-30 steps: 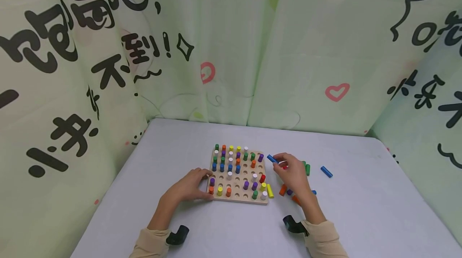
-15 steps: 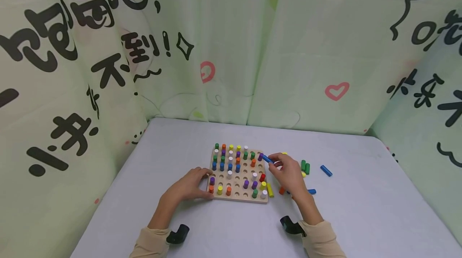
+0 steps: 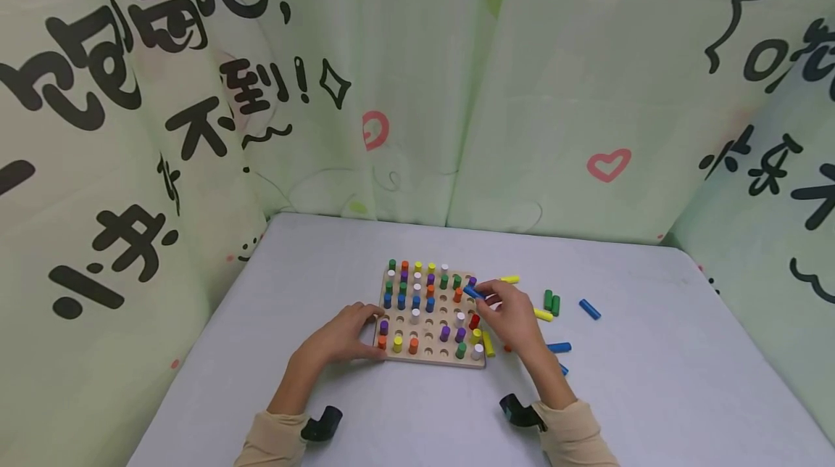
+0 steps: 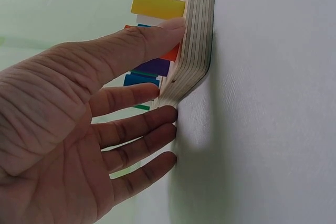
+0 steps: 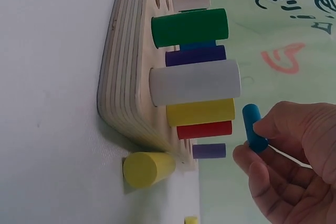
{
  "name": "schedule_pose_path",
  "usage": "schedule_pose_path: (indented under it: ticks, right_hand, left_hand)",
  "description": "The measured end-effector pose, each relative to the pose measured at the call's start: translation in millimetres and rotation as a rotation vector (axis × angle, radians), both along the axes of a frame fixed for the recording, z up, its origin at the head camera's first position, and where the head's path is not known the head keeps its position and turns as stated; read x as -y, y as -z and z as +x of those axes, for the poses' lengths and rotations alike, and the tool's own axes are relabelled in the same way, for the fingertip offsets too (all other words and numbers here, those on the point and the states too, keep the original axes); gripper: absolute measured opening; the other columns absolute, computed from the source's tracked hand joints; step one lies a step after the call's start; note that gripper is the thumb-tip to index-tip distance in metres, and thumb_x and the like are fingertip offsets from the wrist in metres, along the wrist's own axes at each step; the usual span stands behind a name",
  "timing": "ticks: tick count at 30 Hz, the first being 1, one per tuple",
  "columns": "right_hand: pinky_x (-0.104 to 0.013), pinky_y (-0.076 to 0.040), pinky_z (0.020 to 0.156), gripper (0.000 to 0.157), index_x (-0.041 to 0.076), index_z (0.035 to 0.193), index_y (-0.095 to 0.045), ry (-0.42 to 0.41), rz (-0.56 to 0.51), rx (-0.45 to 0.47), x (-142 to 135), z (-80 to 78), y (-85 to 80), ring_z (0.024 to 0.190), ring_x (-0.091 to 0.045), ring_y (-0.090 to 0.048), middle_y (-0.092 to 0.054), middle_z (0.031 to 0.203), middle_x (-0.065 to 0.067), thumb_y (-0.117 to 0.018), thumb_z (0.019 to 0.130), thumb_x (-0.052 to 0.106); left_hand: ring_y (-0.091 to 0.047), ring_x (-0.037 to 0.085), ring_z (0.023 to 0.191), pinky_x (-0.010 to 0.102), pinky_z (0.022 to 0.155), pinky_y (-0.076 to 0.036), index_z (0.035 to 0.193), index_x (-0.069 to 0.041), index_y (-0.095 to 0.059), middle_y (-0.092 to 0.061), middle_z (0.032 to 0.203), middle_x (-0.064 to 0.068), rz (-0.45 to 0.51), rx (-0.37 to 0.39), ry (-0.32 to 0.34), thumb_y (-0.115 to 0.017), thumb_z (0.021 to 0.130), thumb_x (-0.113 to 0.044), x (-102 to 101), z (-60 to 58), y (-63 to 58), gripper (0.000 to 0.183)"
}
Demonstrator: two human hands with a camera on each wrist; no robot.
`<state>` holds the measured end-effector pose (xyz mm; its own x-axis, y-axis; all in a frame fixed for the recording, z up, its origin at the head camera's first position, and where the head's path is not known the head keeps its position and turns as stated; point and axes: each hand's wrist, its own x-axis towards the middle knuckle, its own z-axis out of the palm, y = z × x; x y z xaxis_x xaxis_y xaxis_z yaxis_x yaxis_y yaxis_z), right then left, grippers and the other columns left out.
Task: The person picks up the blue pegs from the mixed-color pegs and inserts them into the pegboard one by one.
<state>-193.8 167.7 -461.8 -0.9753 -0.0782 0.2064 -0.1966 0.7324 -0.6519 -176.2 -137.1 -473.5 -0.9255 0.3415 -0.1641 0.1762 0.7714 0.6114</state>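
Observation:
My right hand (image 3: 511,316) pinches a blue peg (image 5: 253,127) between thumb and fingers, over the right side of the wooden pegboard (image 3: 428,361). In the head view the peg tilts above the board near an orange peg (image 3: 458,294). At the board's near left corner, my left hand (image 3: 341,338) rests with its thumb (image 4: 152,38) at the edge and its other fingers (image 4: 139,127) nearly straight along the left side. Upright pegs in several colours, such as the white peg (image 5: 194,82) and green peg (image 5: 190,27), stand in the holes; other holes are bare.
Loose pegs lie right of the board: a yellow peg (image 3: 488,344) close beside its edge, two green pegs (image 3: 551,301), a blue peg (image 3: 590,309) farther right and another yellow peg (image 3: 543,315). A printed curtain (image 3: 417,90) hangs behind the white table (image 3: 652,351).
My right hand has moved left with the blue peg, from beside the board to over its right side, uncovering loose pegs. My left hand has stayed in place.

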Motion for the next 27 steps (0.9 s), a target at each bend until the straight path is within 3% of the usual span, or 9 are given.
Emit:
schedule_pose_path:
  ticks: [12, 27]
  right_hand:
    - [-0.031, -0.057, 0.077, 0.019, 0.004, 0.110, -0.072, -0.049, -0.001, -0.010, 12, -0.9, 2.1, 0.091, -0.021, -0.065, -0.071, 0.104, -0.007, -0.075, 0.091, 0.006]
    - [-0.024, -0.053, 0.070, 0.017, 0.005, 0.108, -0.073, -0.055, 0.002, 0.044, 20, -2.7, 3.2, 0.083, -0.017, -0.060, -0.070, 0.099, -0.005, -0.075, 0.092, 0.007]
  left_hand:
    - [-0.054, 0.030, 0.124, 0.052, 0.110, -0.046, 0.135, -0.007, -0.060, -0.062, 0.129, 0.011, 0.008, 0.003, -0.001, -0.091, 0.077, -0.031, 1, 1.0, -2.3, 0.071]
    - [-0.054, 0.031, 0.128, 0.052, 0.111, -0.044, 0.136, -0.007, -0.059, -0.061, 0.131, 0.012, 0.007, 0.003, -0.007, -0.091, 0.078, -0.031, -1, 0.1, -0.6, 0.070]
